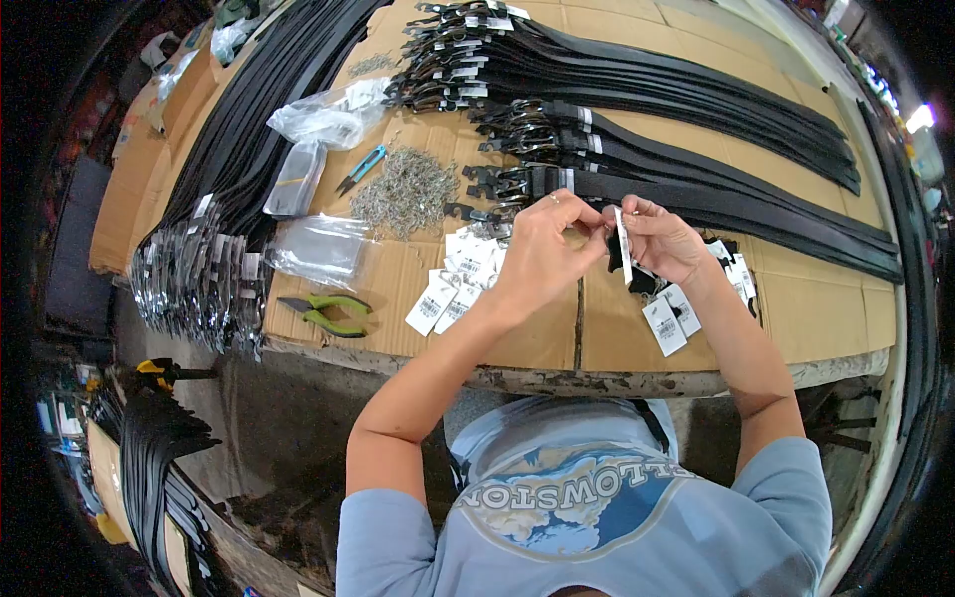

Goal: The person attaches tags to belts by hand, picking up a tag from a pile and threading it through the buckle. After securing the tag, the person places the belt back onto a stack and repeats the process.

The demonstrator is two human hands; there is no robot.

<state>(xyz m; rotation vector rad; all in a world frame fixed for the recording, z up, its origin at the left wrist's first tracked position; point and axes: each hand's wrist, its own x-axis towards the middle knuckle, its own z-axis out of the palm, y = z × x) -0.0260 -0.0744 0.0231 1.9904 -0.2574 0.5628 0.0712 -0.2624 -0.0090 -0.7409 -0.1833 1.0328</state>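
Note:
My right hand point(668, 241) is closed in a pinch on a white price tag point(624, 247), held nearly edge-on above the cardboard. Close against it, my left hand point(552, 244) pinches with thumb and forefinger; what lies between those fingertips is too small to make out. Beneath my right hand are more white tags point(668, 323) with black pieces among them. Another pile of printed tags point(450, 289) lies left of my left wrist. Just beyond my hands stretch black belts point(696, 199) with buckles and tags at their left ends.
A heap of small metal pins point(406, 189) sits beside blue thread snips point(362, 169). Green-handled pliers point(336, 313) lie near the table edge. Clear plastic bags point(320, 249) rest at left, by a large bundle of black belts point(249, 129). More belts point(637, 75) are stacked at the back.

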